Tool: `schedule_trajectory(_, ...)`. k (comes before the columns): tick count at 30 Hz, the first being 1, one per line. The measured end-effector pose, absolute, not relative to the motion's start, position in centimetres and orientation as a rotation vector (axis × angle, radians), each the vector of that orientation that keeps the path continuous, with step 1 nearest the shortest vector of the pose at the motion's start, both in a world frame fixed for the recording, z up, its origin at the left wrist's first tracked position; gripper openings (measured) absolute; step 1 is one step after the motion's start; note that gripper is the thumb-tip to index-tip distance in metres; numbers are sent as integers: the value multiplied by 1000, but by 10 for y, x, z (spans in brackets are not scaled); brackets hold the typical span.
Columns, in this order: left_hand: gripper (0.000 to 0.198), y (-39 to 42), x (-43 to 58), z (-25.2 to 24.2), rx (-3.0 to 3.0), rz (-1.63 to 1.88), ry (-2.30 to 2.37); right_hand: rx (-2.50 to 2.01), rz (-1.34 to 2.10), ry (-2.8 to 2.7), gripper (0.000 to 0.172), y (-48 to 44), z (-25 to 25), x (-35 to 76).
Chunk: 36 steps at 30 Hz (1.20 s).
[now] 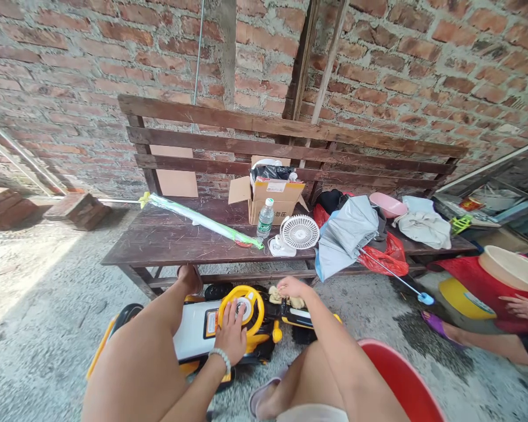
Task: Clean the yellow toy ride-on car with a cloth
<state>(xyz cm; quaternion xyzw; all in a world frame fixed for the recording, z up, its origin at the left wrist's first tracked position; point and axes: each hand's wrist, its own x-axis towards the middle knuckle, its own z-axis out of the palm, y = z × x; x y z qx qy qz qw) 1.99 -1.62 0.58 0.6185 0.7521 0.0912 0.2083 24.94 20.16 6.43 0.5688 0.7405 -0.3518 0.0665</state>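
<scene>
A yellow and white ride-on toy vehicle (192, 331) with black wheels stands on the ground between my legs. My left hand (232, 334), a bead bracelet at its wrist, lies on the yellow steering wheel (259, 313), fingers stretched over its hub. Farther right, my right hand (291, 287) is closed on a crumpled beige cloth (297, 302), pressed to the toy near its dark bar. The fingertips of that hand are partly hidden by the cloth.
A dark wooden bench (167, 243) carries a water bottle (265, 220), a small white fan (300, 232), an open carton (275, 202) and a silver umbrella (349, 228). A red tub (396, 375) stands by my right leg. At far right, another person's hand (525, 306) nears a cream basin (510, 268).
</scene>
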Motion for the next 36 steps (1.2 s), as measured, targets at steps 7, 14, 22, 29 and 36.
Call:
schedule_trajectory(7,73,-17,18,7,1686,297,2052,1444,-856,2368,18,188,53,155)
schedule_trajectory(14,74,-17,18,7,1684,319,2025,1386,-648,2368,15,168,43,164)
schedule_trajectory(22,73,-18,16,3,1692,328,2019,1298,-517,2329,24,171,43,156)
schedule_trajectory(29,73,-18,21,5,1671,271,2050,1371,-376,2283,31,165,48,157)
schedule_trajectory(36,75,-18,23,6,1684,244,2084,1166,-378,2312,27,162,62,156)
